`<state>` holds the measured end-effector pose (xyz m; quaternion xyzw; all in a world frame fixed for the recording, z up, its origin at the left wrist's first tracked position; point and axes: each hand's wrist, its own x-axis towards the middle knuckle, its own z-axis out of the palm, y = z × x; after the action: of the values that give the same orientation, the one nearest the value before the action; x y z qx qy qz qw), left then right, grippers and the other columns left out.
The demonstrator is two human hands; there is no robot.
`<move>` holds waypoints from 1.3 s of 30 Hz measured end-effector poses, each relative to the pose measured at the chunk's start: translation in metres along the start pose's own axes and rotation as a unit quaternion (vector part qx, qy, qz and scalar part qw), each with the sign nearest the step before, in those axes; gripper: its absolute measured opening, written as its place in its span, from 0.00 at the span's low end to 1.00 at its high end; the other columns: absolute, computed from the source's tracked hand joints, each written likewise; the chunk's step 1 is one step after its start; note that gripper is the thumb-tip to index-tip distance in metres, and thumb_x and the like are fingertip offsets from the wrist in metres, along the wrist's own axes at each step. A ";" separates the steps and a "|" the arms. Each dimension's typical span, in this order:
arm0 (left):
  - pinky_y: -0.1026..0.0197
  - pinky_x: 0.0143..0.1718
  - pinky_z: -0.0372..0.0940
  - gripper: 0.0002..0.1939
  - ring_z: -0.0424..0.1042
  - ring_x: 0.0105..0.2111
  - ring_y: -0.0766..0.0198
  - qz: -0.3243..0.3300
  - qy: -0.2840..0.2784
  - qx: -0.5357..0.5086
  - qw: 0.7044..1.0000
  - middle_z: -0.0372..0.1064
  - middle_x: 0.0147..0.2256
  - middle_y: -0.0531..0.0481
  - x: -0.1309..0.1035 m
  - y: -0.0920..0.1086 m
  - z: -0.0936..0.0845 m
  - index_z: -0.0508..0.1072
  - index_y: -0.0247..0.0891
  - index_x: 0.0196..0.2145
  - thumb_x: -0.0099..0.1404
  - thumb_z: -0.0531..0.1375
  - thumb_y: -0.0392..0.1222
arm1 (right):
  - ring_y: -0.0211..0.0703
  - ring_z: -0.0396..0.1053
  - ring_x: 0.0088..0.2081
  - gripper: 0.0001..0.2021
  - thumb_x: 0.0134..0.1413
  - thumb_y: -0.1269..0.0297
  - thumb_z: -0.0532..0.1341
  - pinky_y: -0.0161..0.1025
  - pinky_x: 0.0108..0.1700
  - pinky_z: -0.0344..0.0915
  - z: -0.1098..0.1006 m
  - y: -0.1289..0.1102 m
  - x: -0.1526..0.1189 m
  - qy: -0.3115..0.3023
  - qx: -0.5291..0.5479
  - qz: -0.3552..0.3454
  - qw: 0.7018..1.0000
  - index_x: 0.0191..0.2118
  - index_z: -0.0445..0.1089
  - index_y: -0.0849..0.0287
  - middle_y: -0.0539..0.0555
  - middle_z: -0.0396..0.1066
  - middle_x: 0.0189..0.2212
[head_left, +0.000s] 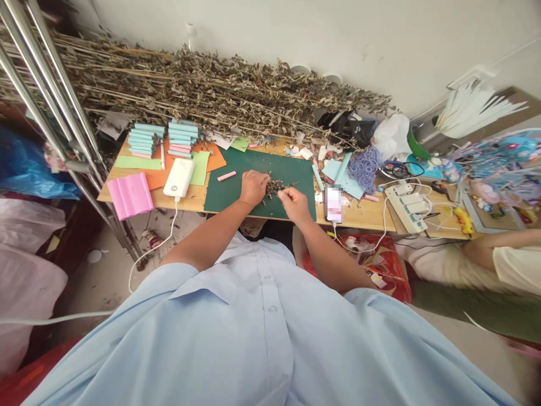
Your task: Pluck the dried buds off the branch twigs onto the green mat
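Note:
A small heap of dried leaves (274, 188) lies on the dark green cutting mat (224, 198), between my two hands. My left hand (252, 188) is closed at the heap's left side, with its fingertips pinched on the leaves. From the right, my right hand (295, 204) pinches at the heap's near edge, thumb and forefinger together on bits of leaf. How much each hand grips is too small to make out. A pink paper tube (226, 176) rests on the mat to the left of my left hand.
Bundled dried stalks (203, 84) line the wall behind the wooden table. Rolled blue tubes (146, 138), a white power bank (178, 177) and pink paper (130, 195) lie left. A phone (333, 204), blue yarn (366, 168) and a power strip (406, 207) lie right. Another person's arm (502, 248) shows far right.

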<state>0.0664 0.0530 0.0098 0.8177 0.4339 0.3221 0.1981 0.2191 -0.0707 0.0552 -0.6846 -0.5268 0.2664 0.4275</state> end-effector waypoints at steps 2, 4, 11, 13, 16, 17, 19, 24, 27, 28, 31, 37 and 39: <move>0.44 0.57 0.62 0.14 0.74 0.50 0.47 -0.016 -0.004 0.000 1.000 0.80 0.42 0.41 0.001 -0.001 0.001 0.83 0.41 0.47 0.77 0.56 0.42 | 0.43 0.69 0.31 0.15 0.63 0.49 0.65 0.40 0.39 0.67 0.004 0.002 -0.024 -0.060 -0.027 -0.056 0.996 0.31 0.75 0.54 0.50 0.74 0.27; 0.44 0.57 0.62 0.15 0.74 0.51 0.46 -0.019 -0.006 -0.003 1.000 0.80 0.44 0.40 0.002 -0.002 0.003 0.82 0.41 0.51 0.75 0.57 0.39 | 0.44 0.72 0.33 0.12 0.63 0.52 0.66 0.41 0.42 0.69 0.010 0.008 -0.044 -0.140 -0.047 -0.098 0.984 0.32 0.78 0.54 0.52 0.78 0.31; 0.42 0.58 0.62 0.18 0.72 0.54 0.44 0.009 0.023 -0.025 0.999 0.80 0.48 0.40 0.001 -0.007 0.006 0.78 0.39 0.56 0.73 0.55 0.35 | 0.49 0.79 0.40 0.09 0.61 0.54 0.67 0.44 0.48 0.73 0.008 0.024 -0.052 -0.192 -0.066 -0.093 0.975 0.39 0.84 0.50 0.53 0.84 0.38; 0.41 0.59 0.62 0.16 0.71 0.55 0.44 0.017 0.029 -0.018 0.999 0.79 0.49 0.39 0.000 -0.006 0.005 0.79 0.39 0.54 0.73 0.56 0.37 | 0.50 0.79 0.41 0.10 0.62 0.54 0.65 0.45 0.49 0.72 0.000 0.025 -0.035 -0.090 -0.063 -0.062 0.992 0.39 0.83 0.50 0.53 0.84 0.39; 0.40 0.60 0.61 0.15 0.70 0.56 0.44 0.053 0.023 -0.017 0.998 0.78 0.50 0.39 -0.002 -0.003 0.001 0.80 0.40 0.52 0.74 0.57 0.41 | 0.51 0.77 0.39 0.13 0.61 0.53 0.63 0.46 0.48 0.71 -0.013 0.033 0.000 0.066 -0.067 0.027 0.995 0.39 0.82 0.54 0.54 0.83 0.38; 0.40 0.60 0.61 0.14 0.70 0.56 0.45 0.071 0.016 -0.019 0.997 0.79 0.49 0.39 -0.002 -0.002 0.000 0.80 0.40 0.51 0.75 0.57 0.41 | 0.52 0.77 0.39 0.13 0.60 0.53 0.63 0.47 0.48 0.71 -0.017 0.037 0.013 0.092 -0.076 0.049 0.992 0.38 0.82 0.55 0.55 0.82 0.37; 0.39 0.59 0.61 0.13 0.71 0.54 0.45 0.102 0.003 -0.025 0.994 0.79 0.47 0.39 -0.003 0.000 -0.002 0.81 0.41 0.48 0.75 0.56 0.42 | 0.52 0.76 0.40 0.13 0.59 0.54 0.63 0.47 0.49 0.69 -0.023 0.046 0.035 0.107 -0.096 0.069 0.987 0.36 0.81 0.57 0.56 0.82 0.36; 0.39 0.57 0.61 0.14 0.71 0.52 0.46 0.133 -0.007 -0.028 0.991 0.79 0.43 0.40 -0.004 0.003 -0.004 0.82 0.41 0.43 0.75 0.56 0.42 | 0.50 0.72 0.33 0.15 0.55 0.50 0.66 0.45 0.42 0.67 -0.022 0.064 0.065 0.048 -0.119 0.113 0.985 0.30 0.80 0.56 0.53 0.77 0.27; 0.40 0.56 0.61 0.14 0.71 0.52 0.46 0.142 -0.010 -0.028 0.989 0.79 0.43 0.40 -0.005 0.004 -0.004 0.82 0.41 0.43 0.75 0.56 0.43 | 0.48 0.71 0.31 0.13 0.53 0.52 0.67 0.44 0.40 0.66 -0.019 0.064 0.067 0.062 -0.105 0.110 0.986 0.29 0.80 0.56 0.52 0.76 0.26; 0.40 0.56 0.61 0.14 0.71 0.52 0.46 0.144 -0.011 -0.029 0.989 0.79 0.43 0.40 -0.005 0.004 -0.004 0.82 0.41 0.44 0.75 0.56 0.44 | 0.47 0.71 0.31 0.13 0.53 0.51 0.67 0.43 0.39 0.66 -0.017 0.062 0.066 0.076 -0.089 0.104 0.988 0.30 0.80 0.57 0.52 0.76 0.26; 0.40 0.57 0.61 0.15 0.70 0.53 0.45 0.141 -0.014 -0.029 0.989 0.79 0.45 0.39 -0.005 0.004 -0.005 0.82 0.41 0.47 0.76 0.58 0.49 | 0.47 0.72 0.33 0.18 0.54 0.47 0.66 0.42 0.40 0.68 -0.013 0.052 0.062 0.114 -0.026 0.069 0.991 0.35 0.82 0.58 0.53 0.79 0.29; 0.40 0.60 0.60 0.22 0.68 0.58 0.43 0.122 -0.012 -0.023 0.992 0.77 0.54 0.37 -0.004 0.001 -0.003 0.78 0.40 0.58 0.74 0.61 0.54 | 0.48 0.75 0.37 0.19 0.56 0.47 0.65 0.44 0.46 0.72 0.008 0.022 0.046 0.096 0.019 0.006 0.995 0.38 0.83 0.57 0.55 0.81 0.34; 0.40 0.61 0.59 0.22 0.68 0.59 0.43 0.118 -0.018 -0.022 0.993 0.77 0.55 0.38 -0.004 0.000 -0.003 0.78 0.40 0.59 0.74 0.61 0.54 | 0.48 0.76 0.39 0.18 0.56 0.47 0.65 0.44 0.48 0.72 0.015 0.017 0.042 0.087 0.023 0.002 0.996 0.37 0.83 0.57 0.55 0.82 0.35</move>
<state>0.0629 0.0495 0.0104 0.8644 0.3233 0.3383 0.1840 0.2281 -0.0272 0.0370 -0.6960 -0.4800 0.2188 0.4871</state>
